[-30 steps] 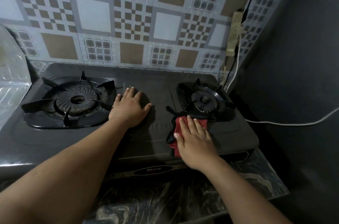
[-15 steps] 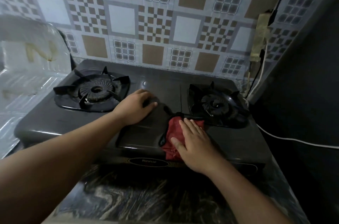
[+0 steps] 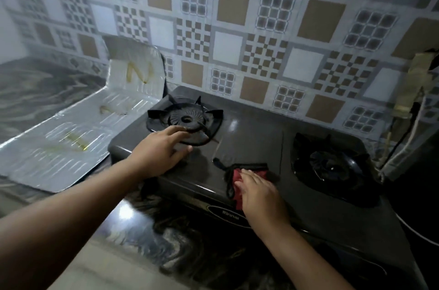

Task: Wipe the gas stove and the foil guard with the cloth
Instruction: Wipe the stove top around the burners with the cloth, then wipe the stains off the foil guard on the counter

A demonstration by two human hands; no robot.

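Observation:
A black two-burner gas stove (image 3: 251, 137) stands on a marbled counter. My right hand (image 3: 260, 191) presses flat on a red cloth (image 3: 237, 176) with a black edge, near the stove's front middle. My left hand (image 3: 159, 152) rests with fingers spread on the stove top, just in front of the left burner (image 3: 185, 119). The right burner (image 3: 332, 166) lies beyond the cloth to the right. A silver foil guard (image 3: 71, 140) with yellowish grease streaks lies left of the stove, its far end bent up against the wall.
A patterned tiled wall (image 3: 237, 28) rises right behind the stove. A power strip (image 3: 413, 85) and cables hang at the right, beside a dark wall. The marbled counter (image 3: 185, 242) runs along the front and on to the far left.
The view has swung left, bringing the foil guard into sight. My left hand has shifted toward the left burner. My right hand stays on the cloth near the stove's front middle.

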